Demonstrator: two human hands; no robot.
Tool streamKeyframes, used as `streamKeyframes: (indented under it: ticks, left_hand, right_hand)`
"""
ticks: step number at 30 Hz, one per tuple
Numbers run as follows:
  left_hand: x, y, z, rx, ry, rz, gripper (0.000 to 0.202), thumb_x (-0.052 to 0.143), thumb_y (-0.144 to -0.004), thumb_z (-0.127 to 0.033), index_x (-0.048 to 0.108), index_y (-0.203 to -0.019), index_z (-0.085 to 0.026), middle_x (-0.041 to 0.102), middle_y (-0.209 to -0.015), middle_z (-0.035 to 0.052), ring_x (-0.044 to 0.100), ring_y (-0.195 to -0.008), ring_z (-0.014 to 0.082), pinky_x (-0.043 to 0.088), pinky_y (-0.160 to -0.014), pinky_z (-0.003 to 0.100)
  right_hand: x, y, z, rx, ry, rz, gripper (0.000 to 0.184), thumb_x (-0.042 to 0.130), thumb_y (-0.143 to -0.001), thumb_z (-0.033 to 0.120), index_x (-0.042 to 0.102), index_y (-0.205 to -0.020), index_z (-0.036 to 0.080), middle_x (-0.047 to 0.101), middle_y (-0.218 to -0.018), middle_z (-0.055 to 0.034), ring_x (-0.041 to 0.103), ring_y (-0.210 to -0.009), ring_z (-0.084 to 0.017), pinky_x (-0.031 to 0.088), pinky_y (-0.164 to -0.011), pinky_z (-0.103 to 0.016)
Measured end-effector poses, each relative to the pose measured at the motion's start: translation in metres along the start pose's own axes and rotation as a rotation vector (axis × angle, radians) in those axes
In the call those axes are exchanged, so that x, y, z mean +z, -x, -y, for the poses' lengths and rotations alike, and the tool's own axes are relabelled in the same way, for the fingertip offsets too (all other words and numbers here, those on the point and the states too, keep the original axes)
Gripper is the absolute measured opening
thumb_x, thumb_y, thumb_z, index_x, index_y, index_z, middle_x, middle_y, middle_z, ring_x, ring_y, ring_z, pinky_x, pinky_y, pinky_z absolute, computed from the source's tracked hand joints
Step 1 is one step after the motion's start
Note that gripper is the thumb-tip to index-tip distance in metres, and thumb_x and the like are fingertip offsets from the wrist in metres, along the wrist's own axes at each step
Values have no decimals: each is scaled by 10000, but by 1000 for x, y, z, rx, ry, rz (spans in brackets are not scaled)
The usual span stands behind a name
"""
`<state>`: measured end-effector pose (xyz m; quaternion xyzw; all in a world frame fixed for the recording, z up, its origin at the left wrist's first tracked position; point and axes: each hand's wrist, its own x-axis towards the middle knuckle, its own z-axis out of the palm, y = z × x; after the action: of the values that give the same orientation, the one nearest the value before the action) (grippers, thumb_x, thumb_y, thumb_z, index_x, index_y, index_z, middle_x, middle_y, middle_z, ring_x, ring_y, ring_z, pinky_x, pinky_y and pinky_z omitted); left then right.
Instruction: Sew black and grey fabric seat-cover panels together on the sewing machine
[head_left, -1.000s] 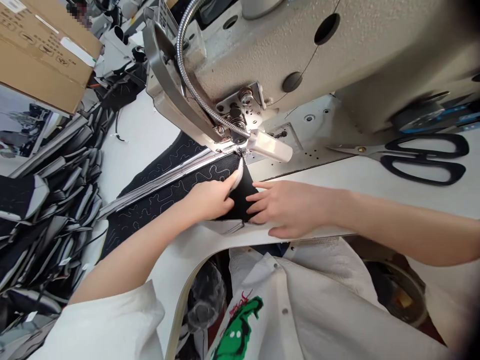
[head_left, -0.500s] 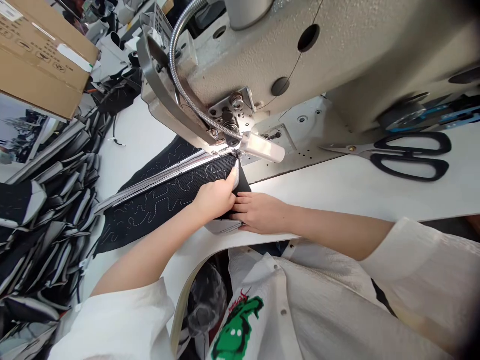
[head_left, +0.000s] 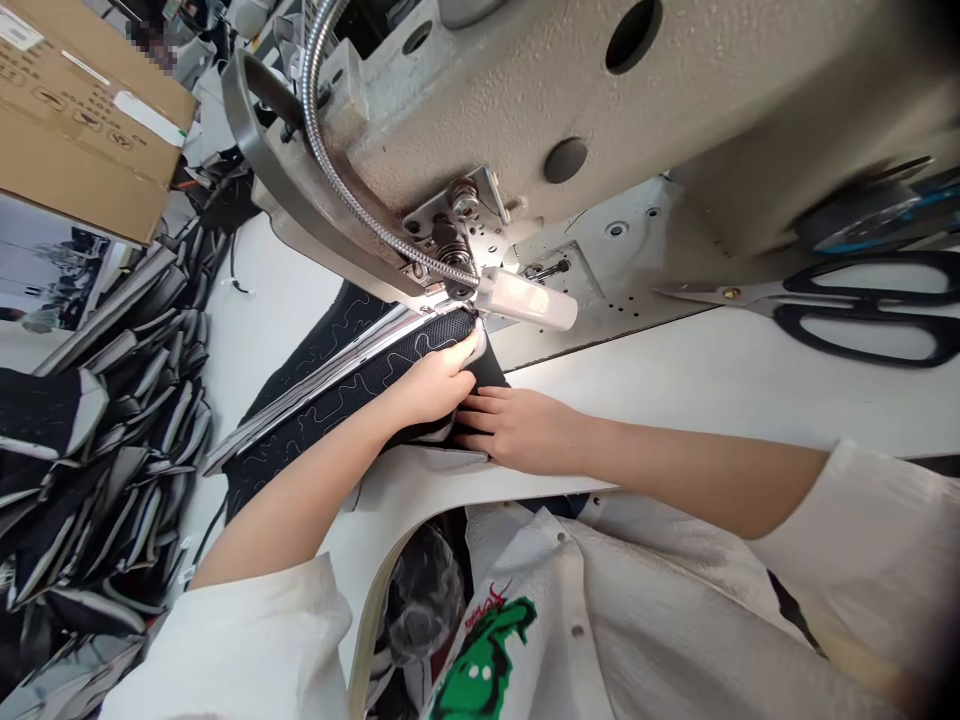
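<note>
A black quilted fabric piece point(head_left: 337, 395) with white wavy stitching and a grey-white trim strip lies under the head of the sewing machine point(head_left: 570, 110). My left hand point(head_left: 431, 385) rests on its near end, fingers curled, the forefinger pressing the white edge right by the needle area. My right hand point(head_left: 517, 428) lies beside it on the table, fingers together and tucked against the fabric's lower edge under my left hand. Both hands grip or pinch the same end of the fabric.
Black-handled scissors point(head_left: 840, 310) lie at the right on the white table point(head_left: 712, 380). A heap of black and grey fabric pieces point(head_left: 97, 440) fills the left side. A cardboard box point(head_left: 82, 110) sits at the upper left. A flexible metal lamp arm point(head_left: 360, 215) curves down by the needle.
My right hand has drawn in from a spread, flat pose to fingers tucked against the fabric beneath my left hand. My view has shifted closer under the machine head.
</note>
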<state>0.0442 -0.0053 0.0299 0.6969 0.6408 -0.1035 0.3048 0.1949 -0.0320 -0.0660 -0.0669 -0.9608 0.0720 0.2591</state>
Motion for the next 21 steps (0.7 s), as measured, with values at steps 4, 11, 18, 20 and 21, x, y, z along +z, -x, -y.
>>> streamKeyframes:
  ticks: [4, 11, 18, 20, 21]
  left_hand:
    - [-2, -7, 3, 4, -35, -71, 660, 385, -786, -190, 356, -1445, -193, 538, -1358, 54, 496, -1251, 235, 375, -1065, 315]
    - [-2, -10, -10, 6, -387, -92, 592, 319, -846, -154, 338, -1438, -175, 666, -1061, 122, 648, -951, 251, 504, -811, 338]
    - [-13, 4, -8, -19, -592, 44, 753, 436, -796, -199, 151, -1493, -209, 680, -881, 85, 666, -737, 240, 495, -632, 297]
    - [-19, 5, -5, -18, -502, 92, 751, 413, -792, -175, 152, -1496, -212, 686, -836, 60, 657, -681, 205, 490, -612, 268]
    - [-20, 4, -5, -7, -432, 90, 723, 394, -800, -169, 187, -1490, -216, 691, -849, 53, 655, -687, 188, 494, -626, 255]
  right_hand:
    - [-4, -6, -10, -34, 50, 13, 273, 476, -895, 117, 641, -1113, 124, 628, -1144, -120, 541, -1101, -236, 406, -947, -389]
    - [0, -20, -14, 31, 100, 86, 274, 483, -885, 113, 654, -1098, 134, 673, -1044, -85, 579, -1025, -216, 367, -990, -396]
    - [-3, -10, 8, 298, 59, 116, 776, 577, -805, 589, 497, -1310, 6, 523, -1322, -193, 404, -1275, -351, 242, -1104, -484]
    - [-2, -8, 10, 308, 41, 137, 856, 537, -809, 626, 424, -1365, -15, 446, -1394, -208, 350, -1320, -350, 211, -1125, -481]
    - [-1, -8, 9, 308, 39, 152, 863, 514, -819, 633, 409, -1375, -19, 430, -1405, -212, 339, -1328, -347, 201, -1131, -479]
